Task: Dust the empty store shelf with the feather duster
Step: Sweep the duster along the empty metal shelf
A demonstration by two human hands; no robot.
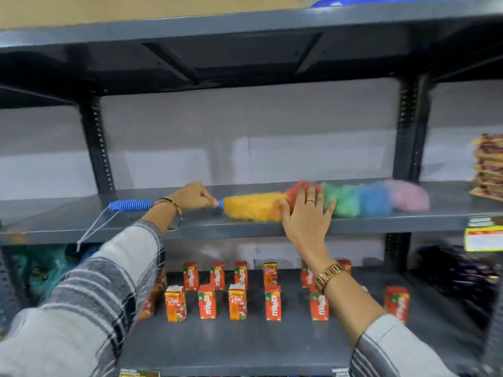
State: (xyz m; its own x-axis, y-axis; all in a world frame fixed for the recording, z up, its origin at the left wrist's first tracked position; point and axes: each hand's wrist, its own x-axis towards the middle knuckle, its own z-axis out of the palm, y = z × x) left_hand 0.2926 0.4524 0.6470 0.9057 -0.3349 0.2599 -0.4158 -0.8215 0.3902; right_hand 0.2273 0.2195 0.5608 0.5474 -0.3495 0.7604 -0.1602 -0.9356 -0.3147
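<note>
A feather duster (pixel 353 202) with yellow, red, green, blue and pink fluff lies along the empty grey middle shelf (pixel 441 202). Its blue ribbed handle (pixel 130 205) points left, with a cord loop hanging off the end. My left hand (pixel 194 197) is shut on the handle just where the fluff begins. Fingers spread, my right hand (pixel 306 213) rests flat against the front of the red and yellow fluff, holding nothing.
Several small red and orange juice cartons (pixel 206 300) stand in rows on the lower shelf (pixel 245 346). A stack of packets (pixel 488 167) sits at the right end of the middle shelf. Dark slotted uprights (pixel 96 148) flank the bay. A yellow price label (pixel 483 238) hangs on the shelf's front edge.
</note>
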